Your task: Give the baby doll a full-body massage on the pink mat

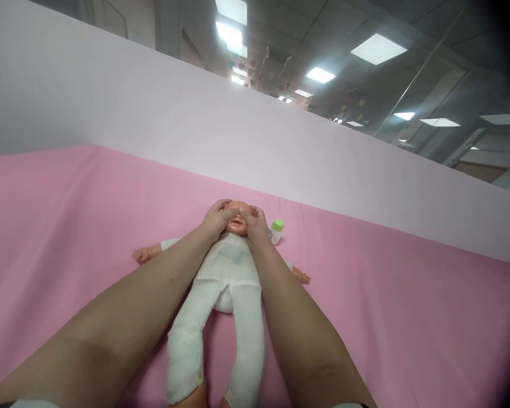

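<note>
A baby doll (226, 272) in a white cloth suit lies on its back on the pink sheet (68, 226), legs pointing toward me and arms spread. My left hand (216, 218) cups the left side of the doll's head, fingers curved over the forehead. My right hand (256, 222) cups the right side of the head, thumb and fingers pressed on the face. Only the doll's mouth and a strip of its face show between my hands.
A small white bottle with a green cap (276, 230) stands on the sheet just right of the doll's head. A pale wall panel (153, 113) rises behind the sheet. Ceiling lights show above it.
</note>
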Motion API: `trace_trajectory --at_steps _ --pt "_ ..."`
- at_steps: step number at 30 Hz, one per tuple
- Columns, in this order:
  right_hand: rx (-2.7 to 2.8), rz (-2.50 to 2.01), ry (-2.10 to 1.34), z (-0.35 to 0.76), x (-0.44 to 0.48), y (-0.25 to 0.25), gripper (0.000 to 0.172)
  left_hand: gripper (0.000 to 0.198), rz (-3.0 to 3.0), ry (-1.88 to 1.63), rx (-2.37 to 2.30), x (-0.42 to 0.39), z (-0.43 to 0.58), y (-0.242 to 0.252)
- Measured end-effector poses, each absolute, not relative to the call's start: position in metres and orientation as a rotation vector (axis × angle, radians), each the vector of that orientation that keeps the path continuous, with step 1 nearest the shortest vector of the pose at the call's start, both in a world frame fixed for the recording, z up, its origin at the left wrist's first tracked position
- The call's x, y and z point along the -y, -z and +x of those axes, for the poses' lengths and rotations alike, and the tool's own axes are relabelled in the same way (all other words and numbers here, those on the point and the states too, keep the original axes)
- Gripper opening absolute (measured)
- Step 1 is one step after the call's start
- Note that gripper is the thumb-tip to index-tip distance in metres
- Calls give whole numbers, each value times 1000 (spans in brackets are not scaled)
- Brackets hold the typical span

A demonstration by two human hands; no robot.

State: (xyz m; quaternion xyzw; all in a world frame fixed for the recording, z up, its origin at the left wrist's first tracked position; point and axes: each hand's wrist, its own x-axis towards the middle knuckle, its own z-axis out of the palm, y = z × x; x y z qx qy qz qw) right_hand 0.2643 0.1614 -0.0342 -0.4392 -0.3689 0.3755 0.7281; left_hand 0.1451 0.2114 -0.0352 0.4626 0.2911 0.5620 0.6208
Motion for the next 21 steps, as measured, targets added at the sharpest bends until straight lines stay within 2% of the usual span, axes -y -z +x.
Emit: trace_trajectory --at_steps 5,11,21 --pt "771 -979 -827 265 -164 36 61 53 1047 -1285 -695 -214 148 35" --pt "728 -930 -854 263 -166 37 46 47 966 -1239 -697 -212 144 30" --pt "642 -825 -1112 271 -159 36 57 48 867 -1225 -651 -206 137 28"
